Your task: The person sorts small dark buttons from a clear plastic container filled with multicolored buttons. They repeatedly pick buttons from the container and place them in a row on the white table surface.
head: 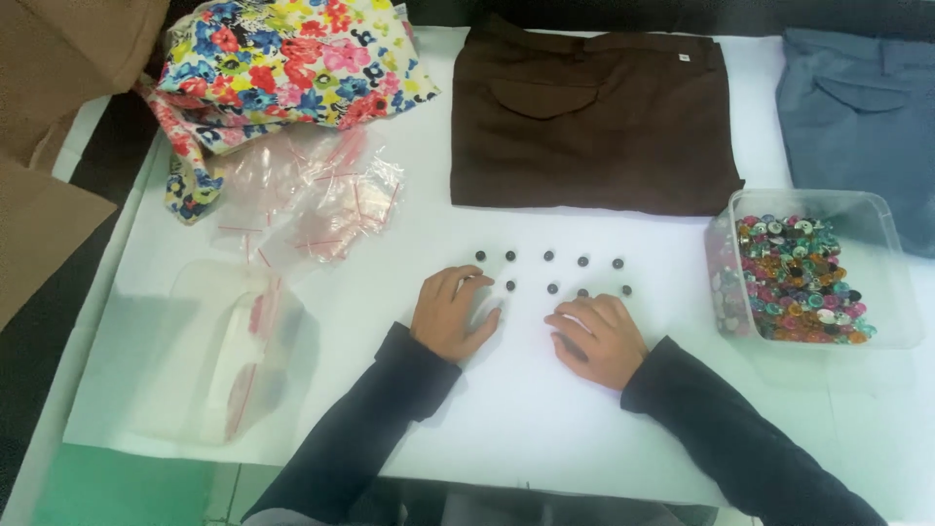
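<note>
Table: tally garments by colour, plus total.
Floral: 1
Brown: 1
Blue: 1
Total: 3

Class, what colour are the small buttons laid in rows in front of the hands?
Black buttons, seen in the head view.

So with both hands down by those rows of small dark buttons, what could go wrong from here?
The left hand and right hand rest right beside the dark buttons; a sideways brush could scatter the neat rows. The right sleeve lies near the clear tub of coloured buttons and might nudge it.
</note>
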